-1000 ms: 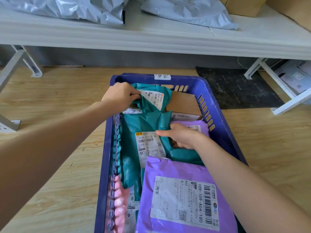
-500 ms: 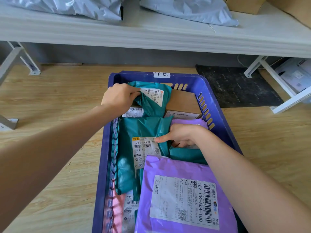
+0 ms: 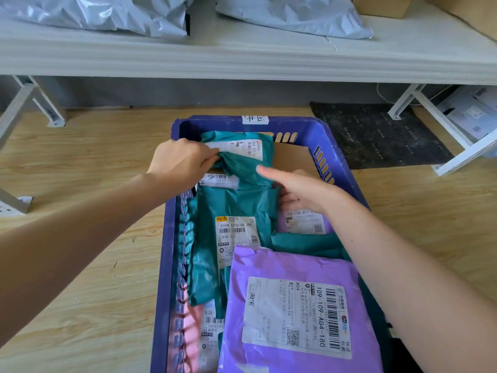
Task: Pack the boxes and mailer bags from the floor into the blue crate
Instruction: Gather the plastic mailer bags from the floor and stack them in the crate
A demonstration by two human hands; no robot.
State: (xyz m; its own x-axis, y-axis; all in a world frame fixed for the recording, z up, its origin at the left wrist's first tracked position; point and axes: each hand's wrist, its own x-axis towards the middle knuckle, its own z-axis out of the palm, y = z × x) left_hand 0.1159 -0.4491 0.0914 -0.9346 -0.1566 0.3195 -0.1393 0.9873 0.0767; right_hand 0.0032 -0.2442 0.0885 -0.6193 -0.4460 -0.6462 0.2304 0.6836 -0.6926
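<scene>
Head view, looking straight down into the blue crate [image 3: 164,265], which sits on the wooden floor [image 3: 80,265] just in front of a white counter [image 3: 242,57].

The left hand [image 3: 180,162] is at the crate's far left corner, fingers curled and pinching the crumpled edge of a teal mailer bag [image 3: 242,165] with a white label on top. The right hand [image 3: 304,189] is spread out, fingers straight and blurred, holding nothing. It hangs over the middle of the crate between that teal bag and a small purple bag [image 3: 304,224]; whether it touches either one, I cannot tell.

The crate is well filled. A brown cardboard box [image 3: 293,160] sits at the far end, beside the pinched bag. A second teal bag [image 3: 215,205], label reading 650A, lies along the left side. A big purple mailer [image 3: 282,265] with a barcode label covers the near end, partly overlapping that teal bag. A pink bag [image 3: 191,324] is wedged against the left wall, and more teal plastic [image 3: 309,243] shows under the right forearm.

Up on the counter lie two grey mailer bags [image 3: 107,14] [image 3: 290,14] and a carton [image 3: 382,5]. A dark mat [image 3: 376,135] lies on the floor right of the crate.
</scene>
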